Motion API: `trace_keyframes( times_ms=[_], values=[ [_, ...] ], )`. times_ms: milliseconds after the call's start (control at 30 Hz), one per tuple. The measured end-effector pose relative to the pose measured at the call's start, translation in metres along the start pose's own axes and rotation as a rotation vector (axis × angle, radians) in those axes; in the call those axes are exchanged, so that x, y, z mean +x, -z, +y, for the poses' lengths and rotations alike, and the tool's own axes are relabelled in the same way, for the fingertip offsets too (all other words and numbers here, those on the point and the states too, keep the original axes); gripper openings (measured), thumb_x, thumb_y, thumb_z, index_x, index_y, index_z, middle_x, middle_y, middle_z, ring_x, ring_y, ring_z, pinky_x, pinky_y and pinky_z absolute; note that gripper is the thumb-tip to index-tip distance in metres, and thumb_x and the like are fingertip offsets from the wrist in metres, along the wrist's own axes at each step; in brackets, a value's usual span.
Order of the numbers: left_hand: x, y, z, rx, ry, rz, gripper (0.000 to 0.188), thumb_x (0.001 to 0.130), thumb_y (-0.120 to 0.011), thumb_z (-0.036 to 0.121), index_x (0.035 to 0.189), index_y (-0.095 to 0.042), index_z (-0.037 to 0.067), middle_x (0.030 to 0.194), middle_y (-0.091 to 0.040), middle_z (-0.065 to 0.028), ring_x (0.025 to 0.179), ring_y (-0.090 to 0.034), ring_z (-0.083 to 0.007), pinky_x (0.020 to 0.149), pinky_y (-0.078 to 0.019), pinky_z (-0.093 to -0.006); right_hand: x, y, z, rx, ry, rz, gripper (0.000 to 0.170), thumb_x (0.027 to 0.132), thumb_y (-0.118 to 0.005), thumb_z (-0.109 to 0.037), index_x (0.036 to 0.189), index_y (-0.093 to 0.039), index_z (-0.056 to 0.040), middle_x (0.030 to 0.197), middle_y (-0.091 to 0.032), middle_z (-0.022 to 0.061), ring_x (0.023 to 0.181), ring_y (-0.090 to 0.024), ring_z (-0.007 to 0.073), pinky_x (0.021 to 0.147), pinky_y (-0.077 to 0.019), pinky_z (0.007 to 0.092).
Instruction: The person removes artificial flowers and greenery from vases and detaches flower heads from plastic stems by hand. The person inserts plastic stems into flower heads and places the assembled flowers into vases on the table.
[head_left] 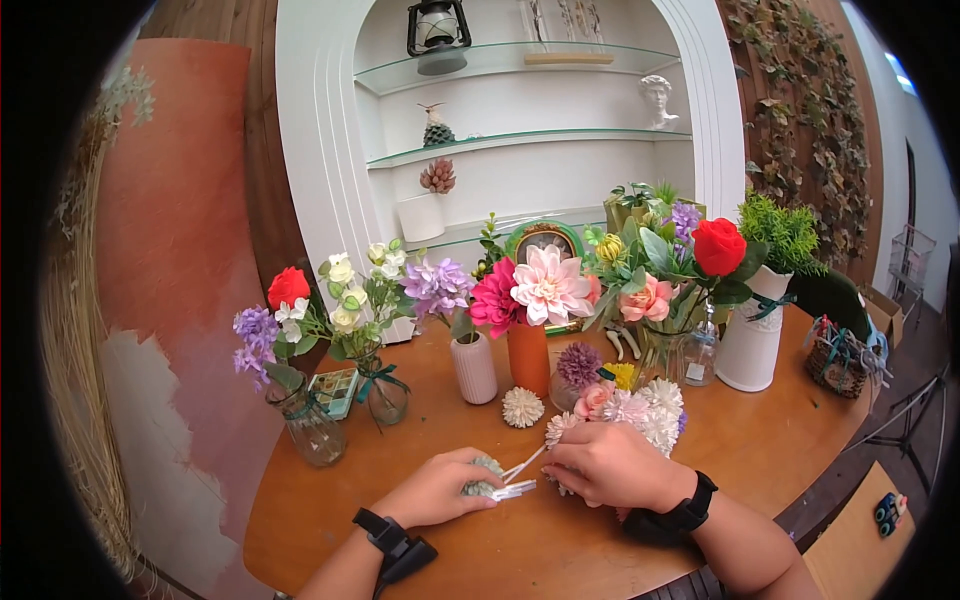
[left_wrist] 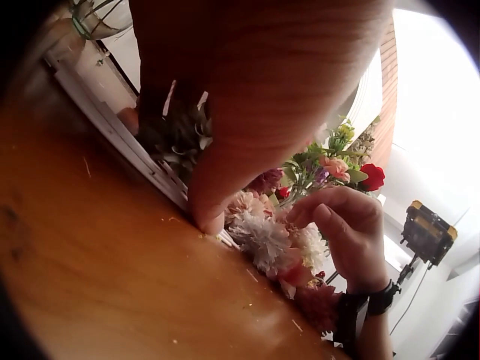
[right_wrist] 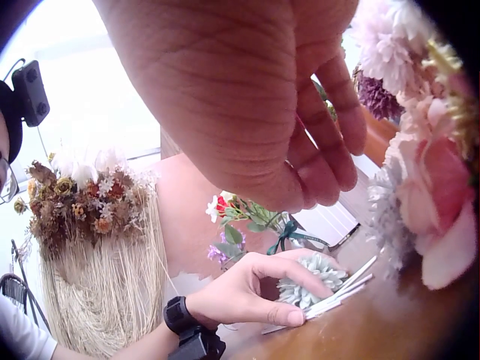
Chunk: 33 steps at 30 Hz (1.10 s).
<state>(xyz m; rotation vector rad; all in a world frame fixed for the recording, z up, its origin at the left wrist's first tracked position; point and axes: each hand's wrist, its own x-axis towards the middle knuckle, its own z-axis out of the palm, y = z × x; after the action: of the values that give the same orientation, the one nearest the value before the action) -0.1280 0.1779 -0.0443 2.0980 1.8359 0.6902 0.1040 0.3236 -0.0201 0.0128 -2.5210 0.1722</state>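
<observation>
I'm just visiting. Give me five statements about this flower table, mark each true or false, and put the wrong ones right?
1. The left hand grips a pale green flower. True.
2. In the head view, the orange vase stands left of the pink vase. False; the orange vase is right of the pink vase.
3. Each wrist wears a black strap. True.
4. The lantern sits on the lowest shelf. False; the lantern is on the highest shelf in view.
5. The white vase holds greenery. True.
</observation>
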Motion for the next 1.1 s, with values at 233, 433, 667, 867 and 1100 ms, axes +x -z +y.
trace_keyframes(
  times_ms=[233, 433, 667, 867, 1100],
  values=[
    [0.002, 0.001, 0.006, -0.067, -0.098, -0.059, 0.020, 0.081, -0.075, 0.014, 0.099, -0.071, 0.007, 0.106, -0.064, -0.0120, 0.099, -0.063, -0.0307, 0.087, -0.0506, -0.0379, -0.002, -0.002, 0.002, 0.060, 0.063, -0.112, 0.017, 0.083, -0.069, -0.020, 0.088, -0.067, -0.0043, 0.083, -0.062, 0.0108, 0.084, -0.064, 0.0305, 0.075, -0.0515, 0.0399],
    [0.001, 0.000, 0.002, -0.016, -0.082, -0.040, 0.017, 0.082, -0.075, 0.014, 0.097, -0.073, 0.008, 0.103, -0.065, -0.0106, 0.095, -0.063, -0.0284, 0.084, -0.0513, -0.0358, -0.015, -0.020, 0.016, 0.019, 0.239, -0.122, 0.033, 0.083, -0.071, -0.025, 0.107, -0.067, -0.0028, 0.104, -0.064, 0.0151, 0.102, -0.062, 0.0316, 0.090, -0.0494, 0.0399],
    [0.000, 0.001, 0.002, 0.037, -0.017, -0.011, 0.015, 0.082, -0.076, 0.015, 0.094, -0.073, 0.008, 0.101, -0.066, -0.0104, 0.094, -0.064, -0.0282, 0.084, -0.0515, -0.0362, -0.005, -0.008, 0.010, 0.081, -0.111, -0.546, 0.041, 0.087, -0.067, -0.022, 0.117, -0.062, 0.0042, 0.124, -0.061, 0.0189, 0.116, -0.058, 0.0326, 0.097, -0.0484, 0.0375],
    [0.003, 0.001, 0.008, -0.010, -0.062, 0.252, 0.025, 0.082, -0.073, 0.010, 0.106, -0.069, 0.009, 0.108, -0.065, -0.0131, 0.102, -0.063, -0.0305, 0.088, -0.0504, -0.0365, -0.015, -0.024, 0.023, 0.029, 0.081, -0.365, 0.033, 0.085, -0.067, -0.016, 0.111, -0.064, 0.0049, 0.118, -0.063, 0.0174, 0.110, -0.060, 0.0323, 0.096, -0.0493, 0.0382],
    [0.007, -0.001, 0.000, -0.550, 0.092, 0.431, 0.035, 0.091, -0.055, -0.005, 0.126, -0.055, 0.002, 0.119, -0.062, -0.0079, 0.104, -0.059, -0.0128, 0.092, -0.0494, -0.0294, -0.015, -0.025, 0.024, 0.060, 0.126, -0.282, 0.026, 0.080, -0.068, -0.013, 0.101, -0.067, 0.0016, 0.104, -0.066, 0.0150, 0.101, -0.063, 0.0297, 0.089, -0.0505, 0.0391]
  ],
)
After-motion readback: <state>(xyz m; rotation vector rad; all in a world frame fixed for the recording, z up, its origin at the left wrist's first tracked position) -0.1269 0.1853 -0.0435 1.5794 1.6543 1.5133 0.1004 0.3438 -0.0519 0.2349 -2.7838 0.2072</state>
